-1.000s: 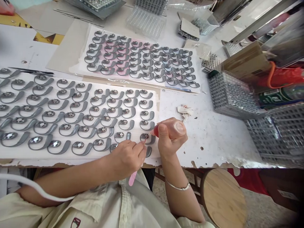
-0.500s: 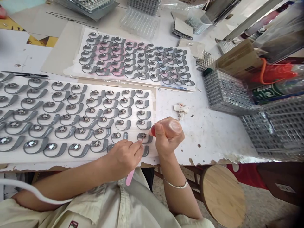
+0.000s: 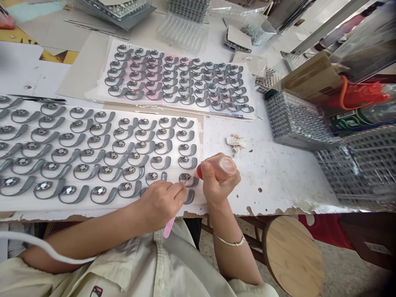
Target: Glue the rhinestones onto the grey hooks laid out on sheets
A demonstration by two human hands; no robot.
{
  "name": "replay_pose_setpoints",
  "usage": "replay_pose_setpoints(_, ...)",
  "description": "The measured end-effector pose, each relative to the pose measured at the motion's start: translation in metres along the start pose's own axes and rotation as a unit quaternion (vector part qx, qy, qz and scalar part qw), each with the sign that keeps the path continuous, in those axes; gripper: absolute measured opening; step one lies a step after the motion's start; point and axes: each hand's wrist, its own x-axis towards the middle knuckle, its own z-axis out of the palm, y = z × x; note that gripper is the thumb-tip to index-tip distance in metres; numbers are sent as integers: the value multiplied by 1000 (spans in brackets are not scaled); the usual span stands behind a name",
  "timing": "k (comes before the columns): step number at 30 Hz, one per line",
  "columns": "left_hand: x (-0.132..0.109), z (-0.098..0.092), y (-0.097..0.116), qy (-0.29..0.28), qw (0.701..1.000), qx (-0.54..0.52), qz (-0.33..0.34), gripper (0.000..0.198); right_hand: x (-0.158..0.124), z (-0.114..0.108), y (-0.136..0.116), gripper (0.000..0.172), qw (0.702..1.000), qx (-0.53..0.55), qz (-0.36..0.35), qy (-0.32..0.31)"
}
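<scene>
Both my hands are busy at the near right corner of the white board (image 3: 93,206), which lies on the bench (image 3: 278,173) and carries rows of grey hook-shaped pieces with round metal centres. My left hand (image 3: 162,202) is closed around a pink stick (image 3: 169,227); its thin tip touches the centre of one grey hook piece (image 3: 185,177) in the second row from the near edge. My right hand (image 3: 218,179) grips a small squeeze bottle (image 3: 225,165) in a fist just beside that piece, its red nozzle pointing left toward it. A thin bracelet (image 3: 230,242) sits on my right wrist. A second board (image 3: 182,82) of the same pieces lies farther back. A wad of tissue (image 3: 235,142) rests on the bench beyond my right hand, mesh baskets (image 3: 293,121) stand to the right, and a wooden stool (image 3: 292,255) is below the bench edge.
</scene>
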Motion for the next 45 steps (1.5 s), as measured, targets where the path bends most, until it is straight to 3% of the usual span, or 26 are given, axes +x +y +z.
replay_pose_setpoints(22,-3,5,-1,28,1000,-2,-4,23,-1,0,-3,24,998,53,31,-12)
replay_pose_setpoints(31,-9,8,-1,41,997,-62,-29,20,-2,2,-3,27,997,67,45,-10)
replay_pose_setpoints(38,-12,12,-2,87,988,-90,-89,13,-2,2,-3,27,997,63,47,-5)
replay_pose_setpoints(45,-10,5,-3,65,984,-89,-138,16,-3,3,-3,27,997,57,49,-8)
